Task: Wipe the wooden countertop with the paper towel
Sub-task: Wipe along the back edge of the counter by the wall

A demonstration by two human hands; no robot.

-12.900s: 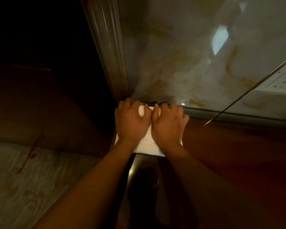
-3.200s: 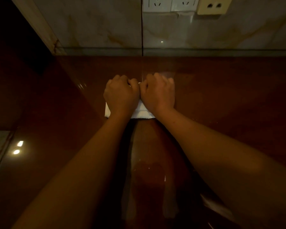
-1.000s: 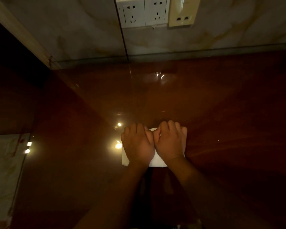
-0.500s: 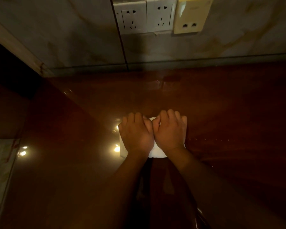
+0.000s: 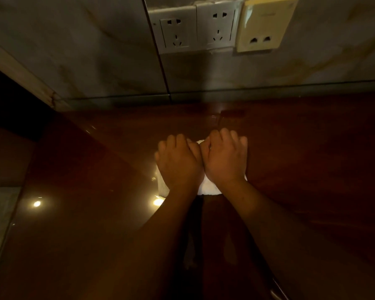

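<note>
- The left hand (image 5: pixel 179 165) lies palm down on the towel (image 5: pixel 207 188), its fingers curled over the towel's far edge and gripping it; the fingertips are hidden.
- The right hand (image 5: pixel 225 161) sits the same way, palm down with fingers bent over the far edge and holding the towel.
- The two hands touch side by side, thumbs together, and both forearms reach in from the bottom of the view.
- The towel is white and folded. It lies flat on the surface (image 5: pixel 312 159) under both hands, near the middle of the view, and shows only at the near edge, the left side and a sliver between the thumbs.
- The surface is dark reddish wood, glossy, with two bright light spots (image 5: pixel 36 203) reflected on its left part.
- Behind it stands a marbled wall (image 5: pixel 85 50), well apart from the hands.
- On the wall are two white sockets (image 5: pixel 174 32) side by side and a cream plate (image 5: pixel 263 24) just to their right.
- A pale trim (image 5: pixel 20 74) runs diagonally at the wall's left end.
</note>
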